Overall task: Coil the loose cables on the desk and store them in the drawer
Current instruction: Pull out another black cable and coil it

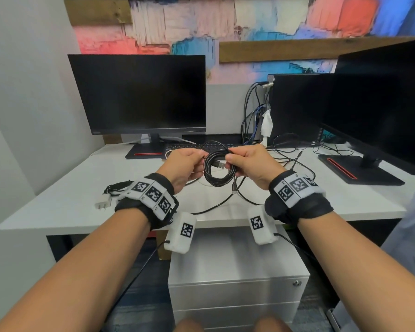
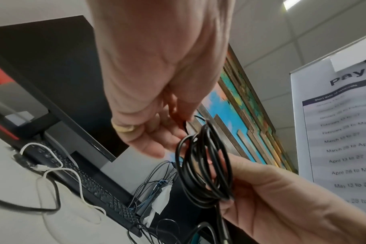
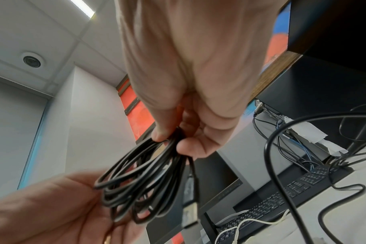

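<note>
A black cable coil (image 1: 217, 174) hangs in the air above the white desk (image 1: 65, 202), held between both hands. My left hand (image 1: 200, 161) grips its left side, fingers curled. My right hand (image 1: 230, 159) pinches its right side between thumb and fingers, seen close in the right wrist view (image 3: 169, 142). The coil's USB plug (image 3: 189, 213) dangles free beside the loops. In the left wrist view the coil (image 2: 207, 166) stands edge-on between my left hand (image 2: 173, 132) and the right palm. The drawer unit (image 1: 235, 288) under the desk has its drawers closed.
A loose black cable (image 1: 225, 202) trails over the desk below my hands. A white charger with bundled cord (image 1: 103, 202) lies at the front left. A white cable (image 2: 52, 170) lies by the keyboard (image 1: 192, 146). Monitors (image 1: 141, 94) stand behind and to the right.
</note>
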Tool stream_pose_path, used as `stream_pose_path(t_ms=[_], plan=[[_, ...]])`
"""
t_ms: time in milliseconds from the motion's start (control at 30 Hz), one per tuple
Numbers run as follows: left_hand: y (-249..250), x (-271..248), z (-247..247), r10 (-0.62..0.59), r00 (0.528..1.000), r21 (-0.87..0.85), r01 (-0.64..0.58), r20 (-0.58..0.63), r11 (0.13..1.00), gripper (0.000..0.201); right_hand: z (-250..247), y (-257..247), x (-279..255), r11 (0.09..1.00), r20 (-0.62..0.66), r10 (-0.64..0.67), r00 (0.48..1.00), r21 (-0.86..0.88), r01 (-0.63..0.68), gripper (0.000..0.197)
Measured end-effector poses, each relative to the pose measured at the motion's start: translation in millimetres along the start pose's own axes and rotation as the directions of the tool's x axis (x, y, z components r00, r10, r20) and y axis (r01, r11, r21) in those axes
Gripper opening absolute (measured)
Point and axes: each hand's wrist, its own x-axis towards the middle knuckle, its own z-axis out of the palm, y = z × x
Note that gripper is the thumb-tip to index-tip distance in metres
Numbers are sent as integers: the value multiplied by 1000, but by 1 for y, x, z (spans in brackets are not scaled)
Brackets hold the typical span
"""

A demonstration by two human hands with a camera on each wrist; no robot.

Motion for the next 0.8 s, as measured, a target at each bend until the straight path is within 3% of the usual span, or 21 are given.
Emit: stream_pose_path(t_ms=[100,233,500,667,800], plan=[[4,-7,1,-3,994,-76,11,108,997,11,0,4,3,1000,-23,-11,1000,-13,11,17],[5,-9,2,32,997,-41,-30,65,999,9,0,1,5,997,3,-13,1000,-72,14,18],[5,-12,12,-77,993,-44,81,85,996,14,9,0,12,988,10,-67,998,-137,68,19],[3,-14,-3,-171,965,147,143,199,979,10,15,1,15,979,-17,-115,993,-169,111,15],[4,-20,-13,-225,959,159,198,171,967,10,27,2,17,967,-28,-138,990,-219,129,18]])
